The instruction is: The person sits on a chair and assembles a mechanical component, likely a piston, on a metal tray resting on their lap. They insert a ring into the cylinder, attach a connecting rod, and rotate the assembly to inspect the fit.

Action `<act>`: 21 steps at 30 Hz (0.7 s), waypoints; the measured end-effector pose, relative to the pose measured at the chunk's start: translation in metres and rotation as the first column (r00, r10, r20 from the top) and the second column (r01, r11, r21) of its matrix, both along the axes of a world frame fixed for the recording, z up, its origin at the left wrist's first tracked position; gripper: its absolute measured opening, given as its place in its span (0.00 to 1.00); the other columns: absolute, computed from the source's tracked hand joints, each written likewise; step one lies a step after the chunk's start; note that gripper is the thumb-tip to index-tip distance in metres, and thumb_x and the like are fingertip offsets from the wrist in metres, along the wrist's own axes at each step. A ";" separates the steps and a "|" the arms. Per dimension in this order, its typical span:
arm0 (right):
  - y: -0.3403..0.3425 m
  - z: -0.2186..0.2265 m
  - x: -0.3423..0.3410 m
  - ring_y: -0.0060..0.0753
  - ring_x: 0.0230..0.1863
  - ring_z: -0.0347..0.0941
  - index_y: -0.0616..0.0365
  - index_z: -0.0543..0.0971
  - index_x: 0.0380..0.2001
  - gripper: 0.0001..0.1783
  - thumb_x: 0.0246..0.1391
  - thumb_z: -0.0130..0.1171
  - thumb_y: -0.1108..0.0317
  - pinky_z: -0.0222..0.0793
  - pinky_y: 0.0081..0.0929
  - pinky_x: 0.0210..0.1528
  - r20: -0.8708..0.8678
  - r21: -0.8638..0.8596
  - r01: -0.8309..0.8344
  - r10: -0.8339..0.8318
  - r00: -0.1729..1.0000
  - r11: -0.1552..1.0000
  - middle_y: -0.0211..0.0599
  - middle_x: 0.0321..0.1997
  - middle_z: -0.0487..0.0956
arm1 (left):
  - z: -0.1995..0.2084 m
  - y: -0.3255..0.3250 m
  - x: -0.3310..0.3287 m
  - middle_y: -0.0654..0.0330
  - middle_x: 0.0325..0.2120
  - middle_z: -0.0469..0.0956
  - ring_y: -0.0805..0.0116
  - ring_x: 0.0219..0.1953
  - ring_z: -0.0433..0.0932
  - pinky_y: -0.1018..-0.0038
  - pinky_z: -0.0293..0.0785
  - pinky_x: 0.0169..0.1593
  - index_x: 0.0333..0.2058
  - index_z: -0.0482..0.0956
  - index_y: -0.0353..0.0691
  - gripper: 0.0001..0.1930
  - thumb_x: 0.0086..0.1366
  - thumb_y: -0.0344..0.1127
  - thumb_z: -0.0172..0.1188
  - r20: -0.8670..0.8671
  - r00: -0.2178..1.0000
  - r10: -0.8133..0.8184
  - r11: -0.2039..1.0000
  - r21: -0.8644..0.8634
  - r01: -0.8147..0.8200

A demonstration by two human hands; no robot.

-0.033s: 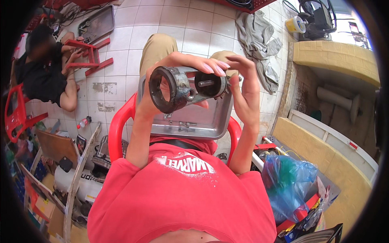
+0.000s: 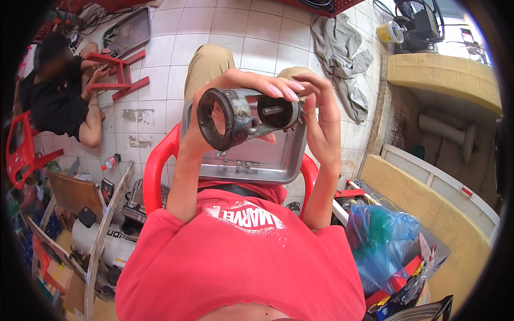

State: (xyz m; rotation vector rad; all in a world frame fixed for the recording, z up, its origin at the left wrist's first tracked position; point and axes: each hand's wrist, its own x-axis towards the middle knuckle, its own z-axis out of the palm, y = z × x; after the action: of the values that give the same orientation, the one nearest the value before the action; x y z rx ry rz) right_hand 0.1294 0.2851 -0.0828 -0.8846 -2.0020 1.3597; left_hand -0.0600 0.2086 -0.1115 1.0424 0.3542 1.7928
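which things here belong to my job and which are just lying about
Likely part of the job:
cylindrical metal housing, in the left hand
metal tray on the lap
small metal parts in it

Apparently just lying about:
grey cloth
plastic bottle
blue plastic bag

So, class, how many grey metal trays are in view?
2: one tray beneath the held metal housing, another tray at upper left near the co-worker. Others may be hidden.

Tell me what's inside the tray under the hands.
Small metal parts, near side of tray. Metal housing and left hand hide its middle; contents there can't be seen.
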 end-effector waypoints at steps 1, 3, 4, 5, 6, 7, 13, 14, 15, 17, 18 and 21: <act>-0.001 -0.001 -0.002 0.28 0.45 0.71 0.59 0.65 0.58 0.27 0.57 0.60 0.84 0.68 0.27 0.52 -0.015 -0.021 0.006 -0.007 1.000 1.000 0.33 0.35 0.77 | 0.001 -0.001 -0.002 0.38 0.48 0.79 0.43 0.57 0.77 0.51 0.76 0.60 0.51 0.73 0.26 0.27 0.53 0.22 0.73 -0.010 1.000 -0.012 1.000 -0.003 0.012; -0.004 -0.004 -0.003 0.28 0.45 0.72 0.59 0.66 0.56 0.26 0.56 0.61 0.84 0.70 0.28 0.51 -0.124 -0.030 0.021 -0.024 0.992 0.999 0.33 0.36 0.78 | -0.001 0.002 -0.001 0.38 0.48 0.79 0.43 0.58 0.76 0.51 0.76 0.60 0.51 0.73 0.26 0.27 0.53 0.22 0.73 -0.026 1.000 -0.007 0.999 0.041 0.008; -0.005 -0.005 -0.003 0.28 0.45 0.72 0.59 0.67 0.56 0.25 0.56 0.61 0.84 0.70 0.28 0.50 -0.217 -0.021 0.032 -0.036 0.975 0.999 0.33 0.37 0.78 | -0.002 0.003 -0.001 0.38 0.49 0.78 0.43 0.59 0.76 0.51 0.76 0.60 0.51 0.73 0.26 0.27 0.53 0.22 0.73 -0.033 0.999 -0.008 0.998 0.061 0.010; -0.009 -0.001 -0.005 0.29 0.47 0.72 0.59 0.69 0.54 0.24 0.55 0.62 0.84 0.68 0.28 0.54 -0.309 -0.116 0.036 -0.071 0.949 0.993 0.34 0.41 0.78 | -0.001 0.002 -0.002 0.38 0.49 0.78 0.43 0.59 0.76 0.51 0.76 0.60 0.52 0.73 0.26 0.27 0.53 0.22 0.73 -0.016 1.000 -0.025 0.999 0.041 0.026; -0.007 -0.004 -0.003 0.29 0.47 0.73 0.59 0.69 0.54 0.24 0.55 0.62 0.84 0.68 0.28 0.54 -0.267 -0.053 0.051 -0.063 0.962 0.997 0.34 0.42 0.77 | 0.002 0.000 -0.004 0.38 0.49 0.78 0.43 0.59 0.76 0.50 0.76 0.60 0.52 0.73 0.27 0.27 0.53 0.22 0.73 0.001 0.999 -0.042 0.999 0.022 0.042; -0.003 -0.006 0.001 0.29 0.48 0.73 0.59 0.69 0.54 0.24 0.55 0.63 0.83 0.68 0.29 0.55 -0.223 0.011 0.060 -0.056 0.973 0.998 0.34 0.43 0.77 | 0.004 -0.001 -0.004 0.38 0.49 0.79 0.43 0.59 0.76 0.50 0.76 0.61 0.52 0.73 0.27 0.28 0.53 0.22 0.73 0.019 0.998 -0.057 0.998 0.004 0.057; -0.002 0.000 -0.005 0.30 0.45 0.75 0.59 0.67 0.56 0.22 0.60 0.59 0.82 0.72 0.27 0.50 0.007 -0.075 0.023 -0.022 1.000 0.997 0.35 0.36 0.79 | 0.001 0.004 -0.007 0.38 0.48 0.79 0.44 0.58 0.77 0.48 0.72 0.63 0.52 0.73 0.26 0.28 0.54 0.23 0.74 -0.020 1.000 -0.011 0.998 0.061 0.012; -0.005 -0.003 -0.005 0.30 0.44 0.74 0.59 0.66 0.56 0.24 0.60 0.60 0.82 0.72 0.27 0.49 -0.062 -0.035 0.046 -0.048 0.997 0.998 0.36 0.36 0.79 | 0.002 0.003 -0.007 0.38 0.48 0.79 0.44 0.58 0.77 0.47 0.71 0.64 0.52 0.73 0.27 0.28 0.54 0.23 0.74 -0.005 0.999 -0.035 0.998 0.044 0.035; -0.008 -0.007 -0.006 0.30 0.44 0.74 0.58 0.64 0.57 0.26 0.59 0.60 0.83 0.72 0.26 0.49 -0.131 0.003 0.072 -0.071 0.989 0.997 0.36 0.37 0.79 | 0.004 0.001 -0.006 0.38 0.48 0.79 0.45 0.57 0.77 0.47 0.71 0.64 0.52 0.73 0.26 0.28 0.54 0.23 0.74 0.012 0.999 -0.045 0.999 0.023 0.045; -0.011 -0.007 -0.006 0.32 0.46 0.73 0.59 0.58 0.58 0.32 0.56 0.62 0.86 0.72 0.27 0.49 -0.291 -0.052 0.056 -0.068 0.954 0.997 0.39 0.39 0.77 | 0.007 -0.002 -0.005 0.38 0.47 0.79 0.45 0.57 0.78 0.47 0.70 0.65 0.52 0.72 0.26 0.29 0.53 0.23 0.75 0.046 0.997 -0.059 0.998 -0.019 0.060; -0.009 -0.008 -0.003 0.32 0.46 0.73 0.59 0.59 0.58 0.32 0.56 0.62 0.86 0.72 0.27 0.48 -0.252 0.015 0.051 -0.045 0.967 0.999 0.40 0.39 0.77 | 0.004 0.000 -0.005 0.38 0.47 0.79 0.45 0.57 0.78 0.46 0.70 0.65 0.52 0.72 0.26 0.28 0.54 0.24 0.74 0.021 0.999 -0.035 0.999 0.029 0.035; -0.002 -0.007 0.005 0.31 0.46 0.74 0.59 0.63 0.57 0.28 0.57 0.61 0.85 0.72 0.27 0.50 -0.068 0.184 0.036 -0.023 0.997 0.982 0.45 0.43 0.77 | -0.001 0.007 -0.007 0.39 0.48 0.78 0.40 0.58 0.76 0.44 0.71 0.64 0.53 0.72 0.29 0.31 0.50 0.23 0.76 -0.060 0.998 0.002 0.993 0.118 0.005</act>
State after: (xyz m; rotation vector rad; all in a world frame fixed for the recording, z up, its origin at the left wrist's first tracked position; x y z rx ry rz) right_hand 0.1344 0.2830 -0.0900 -0.7719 -2.0183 1.1499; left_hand -0.0665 0.2152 -0.1128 1.1808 0.2866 1.8019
